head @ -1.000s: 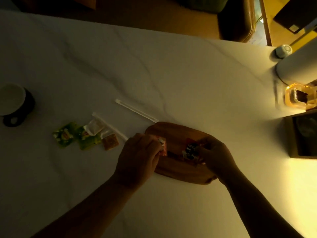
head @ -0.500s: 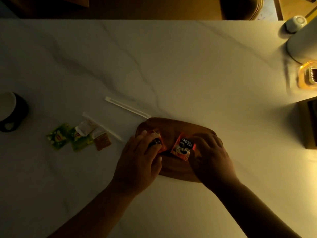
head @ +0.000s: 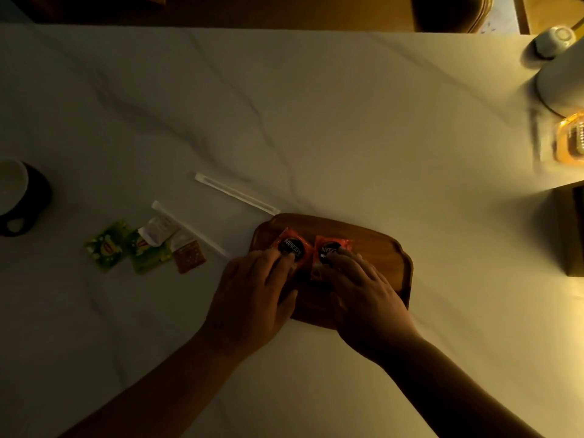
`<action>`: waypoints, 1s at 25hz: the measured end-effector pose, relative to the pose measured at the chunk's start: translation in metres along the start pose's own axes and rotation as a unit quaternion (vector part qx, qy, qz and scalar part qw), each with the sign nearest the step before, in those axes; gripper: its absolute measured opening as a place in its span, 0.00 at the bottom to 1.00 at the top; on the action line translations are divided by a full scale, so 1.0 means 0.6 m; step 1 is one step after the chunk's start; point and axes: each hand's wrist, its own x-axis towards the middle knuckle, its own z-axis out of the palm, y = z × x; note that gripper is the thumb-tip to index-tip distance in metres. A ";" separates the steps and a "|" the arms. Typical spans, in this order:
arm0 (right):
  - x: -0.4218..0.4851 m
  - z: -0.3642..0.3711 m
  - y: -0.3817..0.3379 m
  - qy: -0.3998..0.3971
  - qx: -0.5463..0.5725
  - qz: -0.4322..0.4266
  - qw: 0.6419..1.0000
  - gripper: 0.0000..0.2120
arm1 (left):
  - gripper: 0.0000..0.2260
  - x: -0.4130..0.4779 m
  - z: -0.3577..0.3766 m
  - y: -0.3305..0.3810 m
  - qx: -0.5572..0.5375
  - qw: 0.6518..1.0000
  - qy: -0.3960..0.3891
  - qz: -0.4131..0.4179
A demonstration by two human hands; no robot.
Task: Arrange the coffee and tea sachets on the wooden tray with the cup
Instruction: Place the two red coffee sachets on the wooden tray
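Observation:
A wooden tray [head: 373, 245] lies on the white marble table. Two red coffee sachets lie flat side by side on its left part: the left sachet [head: 290, 245] and the right sachet [head: 331, 246]. My left hand [head: 252, 292] rests its fingertips on the left sachet's near edge. My right hand [head: 363, 292] presses its fingertips on the right sachet. Fingers of both hands are spread flat. Two green tea sachets [head: 109, 246] [head: 147, 254] lie left of the tray on the table. A dark cup [head: 19, 197] with a white inside stands at the far left edge.
A white sachet [head: 156, 230] and a brown sachet [head: 189, 257] lie by the tea sachets. Two wrapped stirrer sticks [head: 235, 193] [head: 192, 229] lie beside the tray. A white lamp base [head: 565, 77], an amber glass dish [head: 568, 142] and a wooden box [head: 568, 229] stand at the right.
Both coffee sachets have been laid flat next to each other on the tray. My hands went from gripping them to pressing on them with flat fingers.

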 end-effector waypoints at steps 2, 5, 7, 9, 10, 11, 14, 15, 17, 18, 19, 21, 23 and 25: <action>0.008 0.002 0.001 0.005 0.005 -0.015 1.000 0.29 | 0.23 0.000 0.005 0.001 -0.016 1.000 0.010 0.021; 0.017 0.011 0.003 -0.004 -0.010 -0.024 1.000 0.33 | 0.23 0.009 0.007 -0.004 -0.009 1.000 0.003 0.019; 0.024 0.020 0.001 -0.002 -0.020 -0.035 0.999 0.36 | 0.23 0.022 0.006 -0.007 0.001 1.000 0.004 0.008; 0.037 0.021 0.001 0.006 -0.027 -0.043 0.999 0.37 | 0.22 0.036 0.003 -0.010 0.004 1.000 0.025 -0.003; 0.045 0.025 0.002 0.011 -0.031 -0.044 0.998 0.36 | 0.22 0.042 0.005 -0.012 0.000 0.999 0.037 -0.005; 0.052 0.029 0.003 0.015 -0.036 -0.043 0.998 0.34 | 0.22 0.046 0.007 -0.013 -0.006 0.999 0.045 -0.004; 0.062 0.043 0.005 0.026 -0.046 -0.034 0.998 0.31 | 0.22 0.051 0.015 -0.011 -0.023 0.998 0.055 -0.003; 0.063 0.046 0.005 0.032 -0.048 -0.033 0.998 0.30 | 0.22 0.052 0.016 -0.011 -0.026 0.998 0.056 -0.005; 0.063 0.050 0.006 0.044 -0.050 -0.036 0.997 0.29 | 0.22 0.052 0.018 -0.010 -0.024 0.998 0.062 -0.007; 0.063 0.052 0.008 0.048 -0.050 -0.038 0.997 0.28 | 0.22 0.051 0.020 -0.011 -0.022 0.998 0.065 -0.007; 0.063 0.053 0.009 0.051 -0.050 -0.039 0.997 0.28 | 0.22 0.050 0.021 -0.011 -0.020 0.997 0.068 -0.006; 0.063 0.052 0.008 0.052 -0.053 -0.040 0.996 0.28 | 0.22 0.049 0.022 -0.012 -0.016 0.997 0.072 -0.001; 0.064 0.052 0.008 0.050 -0.057 -0.043 0.996 0.28 | 0.22 0.049 0.024 -0.014 -0.017 0.997 0.076 0.001; 0.063 0.052 0.009 0.053 -0.054 -0.046 0.996 0.28 | 0.22 0.050 0.026 -0.014 -0.017 0.997 0.078 0.002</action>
